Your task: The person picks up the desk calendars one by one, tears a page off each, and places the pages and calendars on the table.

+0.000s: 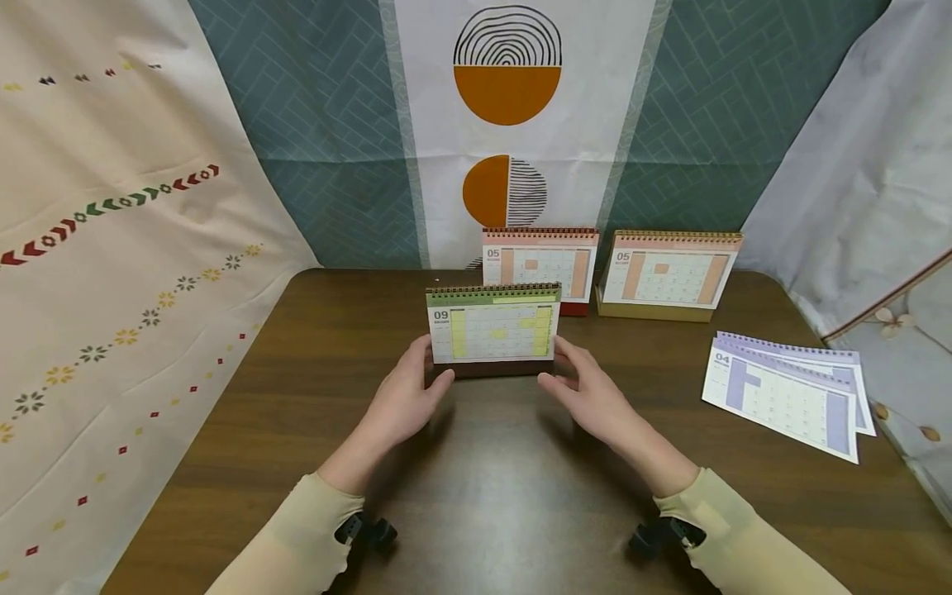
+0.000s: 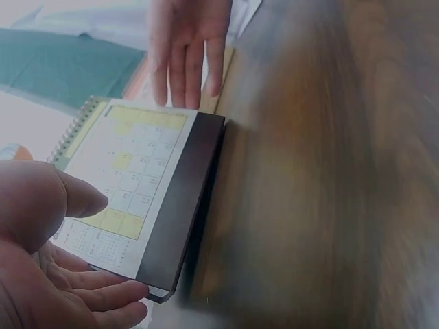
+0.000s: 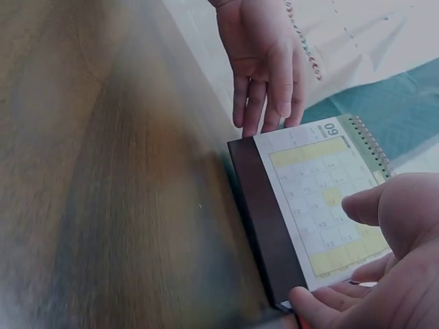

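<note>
A green-topped desk calendar [image 1: 494, 330] with a "09" page and a dark brown base stands in the middle of the table, facing me. My left hand [image 1: 405, 388] is at its left end, fingertips right at the side edge and thumb held apart in front. At the opposite end my right hand [image 1: 587, 388] mirrors it, fingers along the edge, thumb off the page. In the left wrist view, the left fingers [image 2: 110, 295] extend beside the base's corner. The right wrist view shows the right thumb [image 3: 363, 205] over the page without pinching it.
Behind stand two pink "05" desk calendars, one with a red base [image 1: 576, 309], partly hidden, and one with a tan base [image 1: 662, 273]. Loose purple calendar pads [image 1: 781, 401] overlap near the table's right edge. Patterned cloth [image 1: 335, 198] hangs behind the wooden table [image 1: 491, 479].
</note>
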`<state>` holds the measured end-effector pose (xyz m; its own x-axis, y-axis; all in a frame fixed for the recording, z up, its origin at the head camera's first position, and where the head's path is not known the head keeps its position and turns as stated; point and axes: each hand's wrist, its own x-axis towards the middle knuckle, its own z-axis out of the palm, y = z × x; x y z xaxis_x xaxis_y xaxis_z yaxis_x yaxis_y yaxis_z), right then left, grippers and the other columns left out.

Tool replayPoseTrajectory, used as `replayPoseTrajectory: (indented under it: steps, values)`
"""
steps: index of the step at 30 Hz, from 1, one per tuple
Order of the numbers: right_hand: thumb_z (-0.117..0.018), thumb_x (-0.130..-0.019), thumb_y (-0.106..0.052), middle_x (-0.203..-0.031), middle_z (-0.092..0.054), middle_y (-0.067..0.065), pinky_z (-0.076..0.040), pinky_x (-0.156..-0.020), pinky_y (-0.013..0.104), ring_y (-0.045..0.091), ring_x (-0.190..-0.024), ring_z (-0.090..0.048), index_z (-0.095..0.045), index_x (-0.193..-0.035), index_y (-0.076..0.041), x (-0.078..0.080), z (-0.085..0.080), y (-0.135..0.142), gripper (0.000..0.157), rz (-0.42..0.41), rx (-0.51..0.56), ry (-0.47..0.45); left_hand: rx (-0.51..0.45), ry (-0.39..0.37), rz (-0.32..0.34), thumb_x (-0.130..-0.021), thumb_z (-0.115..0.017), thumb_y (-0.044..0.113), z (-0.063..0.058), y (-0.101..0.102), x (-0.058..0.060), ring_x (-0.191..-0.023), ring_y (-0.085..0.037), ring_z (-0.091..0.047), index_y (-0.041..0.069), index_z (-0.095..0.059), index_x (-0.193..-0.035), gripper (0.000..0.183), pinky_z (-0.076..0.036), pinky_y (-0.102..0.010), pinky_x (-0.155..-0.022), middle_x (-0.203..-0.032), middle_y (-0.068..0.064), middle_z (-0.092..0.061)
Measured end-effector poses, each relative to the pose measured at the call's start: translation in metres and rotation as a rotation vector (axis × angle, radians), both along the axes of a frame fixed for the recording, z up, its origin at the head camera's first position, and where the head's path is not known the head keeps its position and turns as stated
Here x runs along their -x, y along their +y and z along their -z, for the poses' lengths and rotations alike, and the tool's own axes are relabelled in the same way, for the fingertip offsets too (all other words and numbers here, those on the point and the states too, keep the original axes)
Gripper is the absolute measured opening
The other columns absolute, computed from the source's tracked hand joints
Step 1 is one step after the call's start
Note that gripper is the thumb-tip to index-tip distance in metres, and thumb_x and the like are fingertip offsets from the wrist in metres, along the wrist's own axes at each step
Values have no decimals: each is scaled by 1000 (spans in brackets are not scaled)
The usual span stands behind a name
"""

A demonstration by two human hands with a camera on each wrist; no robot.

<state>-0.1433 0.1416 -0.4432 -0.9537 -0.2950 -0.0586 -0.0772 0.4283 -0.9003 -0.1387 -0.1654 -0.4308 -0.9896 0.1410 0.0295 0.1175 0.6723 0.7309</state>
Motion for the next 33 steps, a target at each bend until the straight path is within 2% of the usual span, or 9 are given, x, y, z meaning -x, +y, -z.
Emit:
replayPoseTrajectory:
  steps: [12,19,22,27,33]
  values:
    - [-66,-114,-32,-171,-36,21,-36,-122,63,41,-158,-37,-30,-173,-4,-9,-11,32,75,83,-26,27,-34,34,44,-108,-75,18,-3,34,13,-139,-36,-57,2,-34,-168,75,-48,-56,-113,-156,-20,-52]
    - [-66,-114,-24,-165,-39,23,-37,-120,63,42,-151,-41,-34,-172,-4,-10,-16,42,69,129,-40,69,-31,67,85,-107,-75,13,-1,46,19,-132,-33,-62,5,-35,-167,73,-51,-52,-109,-150,-16,-59]
    - [-66,-114,-24,-165,-39,24,-38,-118,63,42,-149,-41,-35,-172,-4,-10,-15,44,68,137,-34,79,-19,109,69,-106,-76,9,1,50,21,-124,-33,-65,5,-38,-164,70,-53,-52,-103,-142,-15,-65]
    - [-66,-113,-22,-166,-37,23,-38,-118,62,41,-149,-40,-35,-172,-6,-9,-15,46,68,151,-15,63,-6,193,1,-105,-76,6,5,56,27,-106,-28,-69,6,-49,-153,55,-54,-48,-90,-125,-11,-72]
    - [-67,-113,-21,-164,-37,22,-38,-116,60,39,-146,-41,-33,-173,-8,-7,-14,47,70,158,-2,77,-22,200,-37,-103,-79,5,11,57,31,-93,-23,-67,7,-54,-147,51,-51,-42,-79,-115,-8,-72]
